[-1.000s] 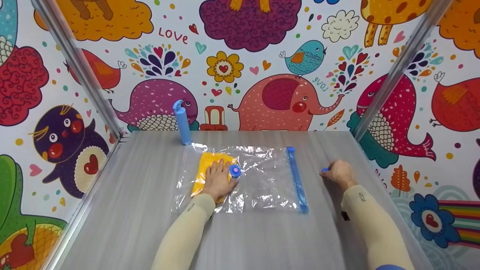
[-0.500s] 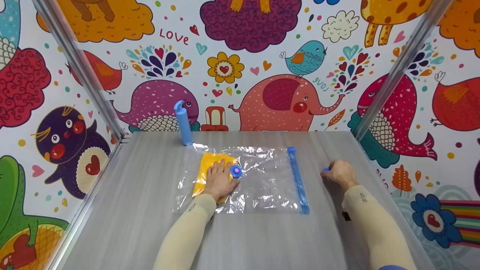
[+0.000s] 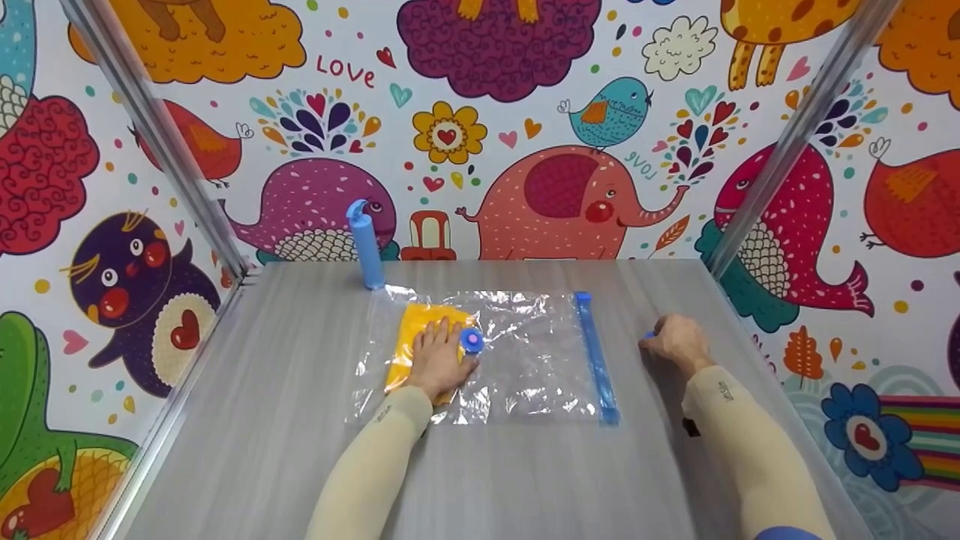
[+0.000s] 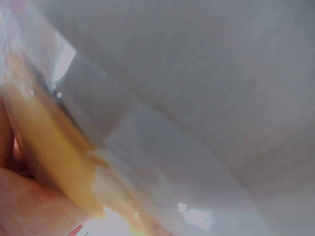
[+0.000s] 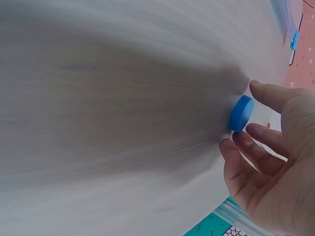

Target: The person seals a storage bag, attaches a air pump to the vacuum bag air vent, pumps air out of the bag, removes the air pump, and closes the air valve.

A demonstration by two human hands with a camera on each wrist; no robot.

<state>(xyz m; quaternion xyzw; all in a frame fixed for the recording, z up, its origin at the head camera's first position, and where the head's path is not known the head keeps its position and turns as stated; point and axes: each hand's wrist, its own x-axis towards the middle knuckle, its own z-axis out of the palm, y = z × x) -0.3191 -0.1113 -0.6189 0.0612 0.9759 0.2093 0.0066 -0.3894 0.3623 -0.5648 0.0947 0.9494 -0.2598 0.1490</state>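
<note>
Clear zip bag is mid-tabletop, nearer the back edge than the front, folded yellow cloth inside. Anything actually change in the last second?

Barely. Bag, cloth and left hand haven't budged. Only new bit: the right hand, over toward the right edge, seems to have shifted a hair toward the back edge, and slightly less of that round blue cap peeks out in the head view.

So is the cap gripped?

Don't think so. Right wrist cam has thumb and fingers spread apart around it, with a gap at the thumb (one fingertip may be brushing the lower rim, can't swear to it).

And the left?

Fingers laid out straight on the plastic over the cloth, not curled round anything, right beside the round blue valve. Left wrist cam's too blurry to add much.

Meaning what for the work?

Pause-ish, I'd guess: bag pinned, cap well apart from the valve, which looks uncapped. Pump-looking light-blue cylinder stands near the back edge, toward the back left corner, neither hand on it.
</note>
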